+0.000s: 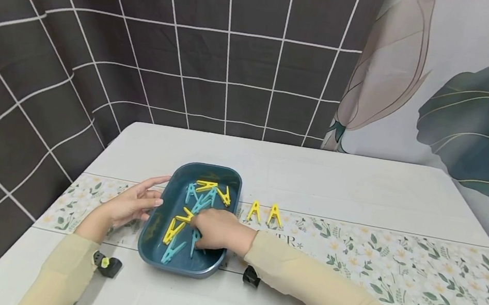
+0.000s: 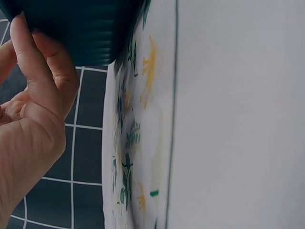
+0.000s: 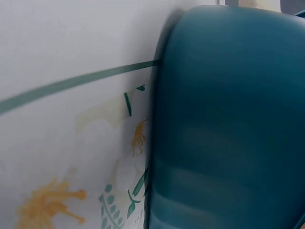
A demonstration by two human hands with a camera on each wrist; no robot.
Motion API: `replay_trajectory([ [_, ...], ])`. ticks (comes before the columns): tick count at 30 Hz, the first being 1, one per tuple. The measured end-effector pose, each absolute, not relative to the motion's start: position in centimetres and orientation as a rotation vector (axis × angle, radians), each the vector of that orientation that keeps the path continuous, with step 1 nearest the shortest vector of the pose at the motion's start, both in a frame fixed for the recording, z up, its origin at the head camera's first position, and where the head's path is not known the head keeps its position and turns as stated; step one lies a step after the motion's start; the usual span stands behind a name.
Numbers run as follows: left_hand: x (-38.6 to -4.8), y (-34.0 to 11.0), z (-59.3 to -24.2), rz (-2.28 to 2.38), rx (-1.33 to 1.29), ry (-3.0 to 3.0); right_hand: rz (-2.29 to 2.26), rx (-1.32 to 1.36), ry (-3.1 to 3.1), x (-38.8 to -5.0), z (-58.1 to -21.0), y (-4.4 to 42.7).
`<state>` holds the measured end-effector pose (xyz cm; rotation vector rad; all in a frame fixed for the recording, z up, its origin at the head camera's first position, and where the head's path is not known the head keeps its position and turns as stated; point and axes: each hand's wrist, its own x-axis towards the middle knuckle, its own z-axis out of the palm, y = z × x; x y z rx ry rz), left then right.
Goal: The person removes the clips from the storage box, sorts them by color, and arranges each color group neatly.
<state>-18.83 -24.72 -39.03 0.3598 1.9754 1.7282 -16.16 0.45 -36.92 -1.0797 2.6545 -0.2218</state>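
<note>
Sleeved right forearm (image 1: 302,278), fingers (image 1: 200,222) among clothespins (image 1: 168,237).

Right hand (image 1: 215,228) whose hold I cannot make out, lettering (image 1: 291,241) partly behind the sleeve (image 1: 308,280), table (image 1: 338,186) with near edge cut off, tub (image 3: 228,109) cropped in both wrist views

Right of the blue tray (image 1: 176,269), printed capitals (image 1: 286,240) ending "ER" stand on the tablecloth (image 1: 378,268), partly covered by a sleeve (image 1: 299,267).

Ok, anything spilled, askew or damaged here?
Nothing stands out: clothespins lie jumbled in the blue basin on the table; two yellow clothespins sit outside, neatly side by side, so likely placed, not spilled.
</note>
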Motion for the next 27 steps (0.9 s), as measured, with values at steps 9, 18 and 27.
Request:
replay_trajectory([
  [9,-18.6,-24.9,-39.0,1.729,0.356,1.973,-0.275,-1.063,2.681,-16.1,-37.0,0.3],
  [18,-18.7,-24.8,-38.9,1.722,0.357,1.987,-0.541,-1.084,2.631,-16.7,-36.8,0.8],
  [27,-18.7,-24.6,-38.9,1.708,0.343,2.015,-0.96,-1.065,2.423,-17.6,-36.2,1.7],
])
